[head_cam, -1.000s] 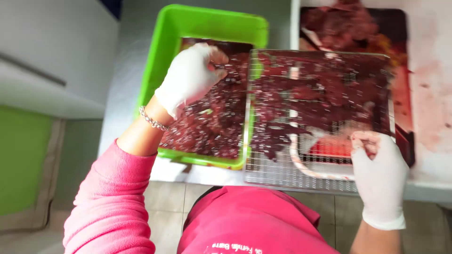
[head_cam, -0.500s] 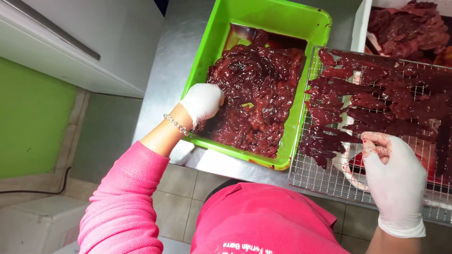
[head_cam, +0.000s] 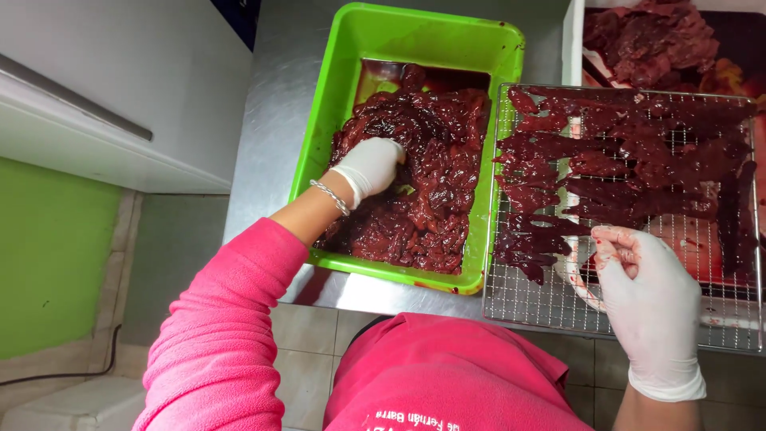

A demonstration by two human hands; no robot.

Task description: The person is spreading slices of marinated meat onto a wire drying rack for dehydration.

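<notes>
My left hand (head_cam: 369, 168), in a white glove with a silver bracelet at the wrist, is pressed into dark red marinated meat strips (head_cam: 423, 183) inside a green plastic tub (head_cam: 435, 36); its fingers close on the meat. My right hand (head_cam: 642, 291), also gloved and smeared red, hovers over the near edge of a wire rack (head_cam: 542, 307) with fingers curled and nothing clearly in them. Meat strips (head_cam: 622, 152) lie spread across the rack.
The tub and rack rest on a steel counter (head_cam: 271, 120). A white cutting board with more raw meat (head_cam: 646, 32) sits at the back right. A grey cabinet (head_cam: 104, 96) and a green wall are to the left; tiled floor is below.
My left hand has moved deeper into the tub, from its near corner to the middle of the meat. My right hand stayed at the rack's near edge. The camera view shifted.
</notes>
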